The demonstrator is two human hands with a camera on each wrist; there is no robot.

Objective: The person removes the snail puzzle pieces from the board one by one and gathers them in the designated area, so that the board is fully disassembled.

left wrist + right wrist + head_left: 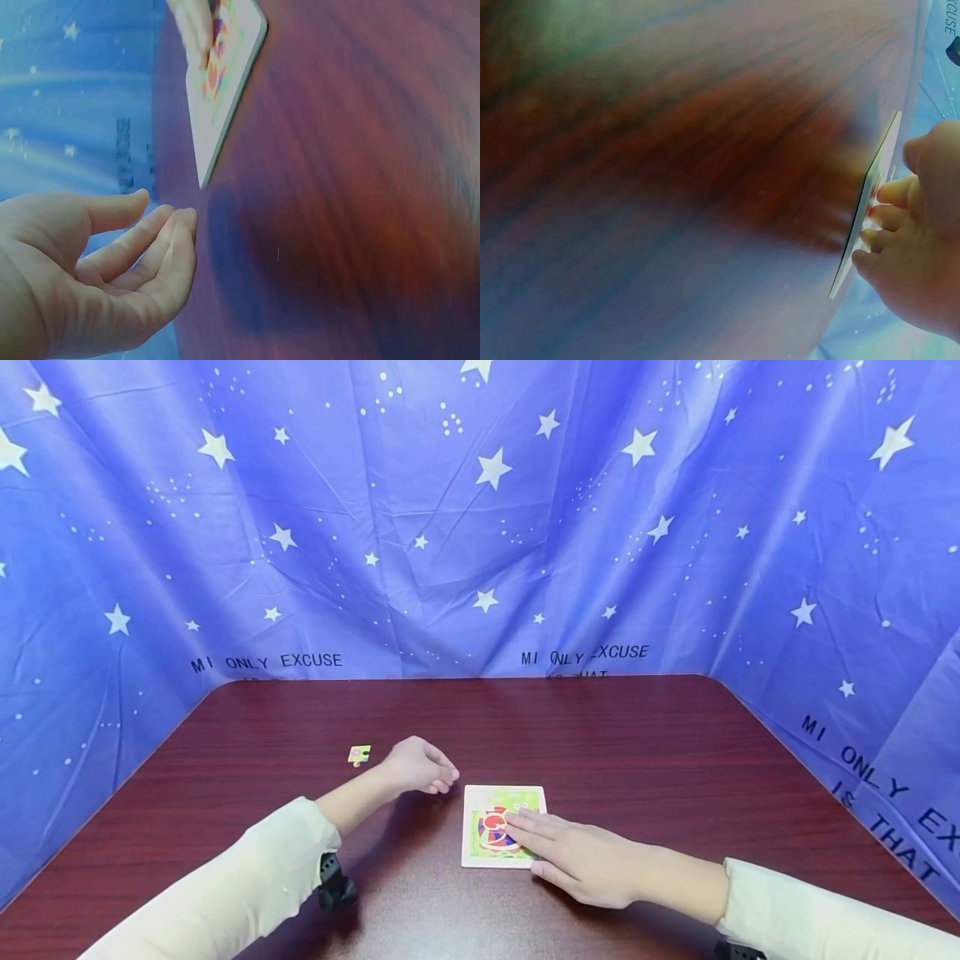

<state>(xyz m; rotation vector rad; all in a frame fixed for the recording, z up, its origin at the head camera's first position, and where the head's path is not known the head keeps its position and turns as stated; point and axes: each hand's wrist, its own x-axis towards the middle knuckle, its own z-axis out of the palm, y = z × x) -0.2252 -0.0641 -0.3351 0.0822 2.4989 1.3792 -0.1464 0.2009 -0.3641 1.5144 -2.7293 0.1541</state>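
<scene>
Curtain: the blue cloth curtain with white stars fills the upper half of the frame, past anything I touch; I see little risk there.
Table: the dark red-brown, wood-grained table looks glossy, so anything on it could slide if nudged.
Right hand: my right hand, lower right of centre, rests on the board with fingers fairly straight, gripping nothing. Pressing sideways could skid the board; lifting off would leave it unsteadied.
Board: the square, white-rimmed puzzle board with a green, red and blue picture lies flat, below centre. My fingers cover part of it, so I could miss a raised or shifted part underneath.
Left hand: my left hand, left of centre, is loosely curled, a narrow gap at the thumb, nothing visible in it. Swinging back carelessly, its wrist could brush the loose piece.
Piece: the small green-and-pink jigsaw piece lies left of centre, well apart from the board. A clumsy pinch could flick it away.
</scene>
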